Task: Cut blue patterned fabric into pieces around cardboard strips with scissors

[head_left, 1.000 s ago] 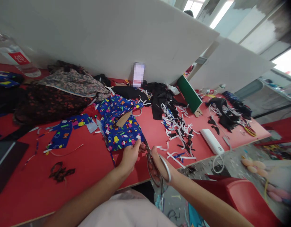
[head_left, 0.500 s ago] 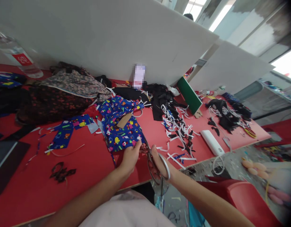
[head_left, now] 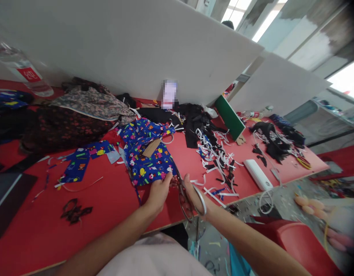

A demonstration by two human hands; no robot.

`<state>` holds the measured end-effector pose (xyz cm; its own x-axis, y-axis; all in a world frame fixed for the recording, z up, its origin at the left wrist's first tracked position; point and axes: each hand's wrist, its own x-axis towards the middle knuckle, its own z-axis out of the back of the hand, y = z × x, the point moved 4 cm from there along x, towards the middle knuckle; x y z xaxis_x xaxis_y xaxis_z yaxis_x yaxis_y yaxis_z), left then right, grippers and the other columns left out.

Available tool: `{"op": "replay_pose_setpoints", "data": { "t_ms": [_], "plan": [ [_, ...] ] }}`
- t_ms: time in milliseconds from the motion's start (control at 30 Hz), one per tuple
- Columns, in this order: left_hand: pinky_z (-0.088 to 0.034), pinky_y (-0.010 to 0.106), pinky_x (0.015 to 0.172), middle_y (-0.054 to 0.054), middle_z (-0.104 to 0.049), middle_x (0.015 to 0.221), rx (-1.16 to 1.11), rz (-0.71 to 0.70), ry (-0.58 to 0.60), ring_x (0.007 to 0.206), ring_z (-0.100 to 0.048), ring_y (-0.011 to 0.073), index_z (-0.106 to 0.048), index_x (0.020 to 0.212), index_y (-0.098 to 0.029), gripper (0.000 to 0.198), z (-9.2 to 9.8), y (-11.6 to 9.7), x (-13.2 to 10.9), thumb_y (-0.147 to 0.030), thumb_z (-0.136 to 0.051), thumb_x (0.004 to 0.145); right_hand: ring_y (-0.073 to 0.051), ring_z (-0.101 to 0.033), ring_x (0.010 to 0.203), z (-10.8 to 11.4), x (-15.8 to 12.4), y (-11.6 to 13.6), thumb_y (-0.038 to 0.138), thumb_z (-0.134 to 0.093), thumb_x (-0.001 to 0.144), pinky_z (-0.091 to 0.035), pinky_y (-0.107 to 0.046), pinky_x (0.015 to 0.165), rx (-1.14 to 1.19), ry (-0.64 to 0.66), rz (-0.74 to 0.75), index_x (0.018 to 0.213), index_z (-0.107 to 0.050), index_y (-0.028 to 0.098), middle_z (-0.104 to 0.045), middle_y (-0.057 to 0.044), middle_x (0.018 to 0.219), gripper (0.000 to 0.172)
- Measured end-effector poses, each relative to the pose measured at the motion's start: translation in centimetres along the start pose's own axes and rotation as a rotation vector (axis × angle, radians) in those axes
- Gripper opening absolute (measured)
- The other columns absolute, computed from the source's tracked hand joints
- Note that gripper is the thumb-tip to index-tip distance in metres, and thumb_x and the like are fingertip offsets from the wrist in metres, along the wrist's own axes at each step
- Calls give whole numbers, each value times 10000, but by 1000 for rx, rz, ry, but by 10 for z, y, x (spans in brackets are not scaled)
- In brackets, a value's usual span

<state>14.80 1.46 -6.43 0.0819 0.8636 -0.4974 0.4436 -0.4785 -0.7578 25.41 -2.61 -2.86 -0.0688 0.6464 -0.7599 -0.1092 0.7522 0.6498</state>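
A blue fabric piece [head_left: 145,168] printed with colourful cartoon figures lies on the red table in front of me. My left hand [head_left: 159,191] pinches its near right edge between thumb and fingers. Metal scissors [head_left: 181,191] are gripped in my right hand [head_left: 194,195], with a finger loop round the thumb side. Their blades lie along the fabric's right edge, beside my left fingertips; whether they cut into it I cannot make out. On top of the fabric rests a brown card piece [head_left: 151,148].
Dark floral cloth [head_left: 68,126] is heaped at back left, near a water bottle [head_left: 30,74]. Black and white scraps [head_left: 215,153] cover the table on the right, beside a white power bank-like box [head_left: 257,174]. A red stool [head_left: 300,241] stands at lower right.
The scissor handles have drawn slightly closer together in my right hand. My left hand and the fabric stay in nearly the same place; the view has shifted slightly.
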Motion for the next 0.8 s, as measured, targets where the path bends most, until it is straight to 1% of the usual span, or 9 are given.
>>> {"op": "replay_pose_setpoints", "data": {
  "t_ms": [200,333,433,567,667,800],
  "plan": [
    [-464,288,687,62,-685,642,24,2,-19,645,-634,189,-654,637,-128,287,1,-1,-2,-413,-638,674,-69,-351,274,3,6,-3,831,-156,704,-360,-216,232,-42,-1,21,604,-438,183,-385,52,444,715],
    [-455,280,654,82,-697,679,39,23,-45,655,-636,195,-659,658,-121,287,2,-2,-4,-407,-644,665,-70,-357,292,2,3,1,826,-177,709,-365,-214,236,-26,-7,30,631,-444,186,-390,54,461,698],
    [-453,280,657,91,-707,725,47,24,-38,676,-641,199,-661,673,-123,303,2,-2,-4,-425,-646,659,-69,-351,296,0,0,3,820,-165,716,-357,-207,237,-11,-4,16,616,-434,188,-379,53,456,694],
    [-467,304,719,93,-698,706,-6,17,-15,698,-645,210,-652,657,-120,305,1,1,-1,-424,-669,636,-67,-353,300,-1,1,4,815,-163,723,-356,-199,242,-7,15,36,603,-432,186,-377,49,453,695],
    [-471,319,756,87,-691,701,-61,31,-23,714,-646,210,-642,648,-123,276,2,3,0,-396,-682,627,-66,-353,302,0,3,4,818,-177,719,-355,-199,240,-13,11,59,603,-431,185,-382,50,461,692],
    [-473,330,774,69,-680,672,-94,38,-28,701,-646,203,-631,628,-126,249,1,3,0,-369,-689,623,-68,-353,289,0,2,3,820,-162,717,-357,-208,235,-45,-14,36,600,-438,183,-382,51,450,704]
  ]
}}
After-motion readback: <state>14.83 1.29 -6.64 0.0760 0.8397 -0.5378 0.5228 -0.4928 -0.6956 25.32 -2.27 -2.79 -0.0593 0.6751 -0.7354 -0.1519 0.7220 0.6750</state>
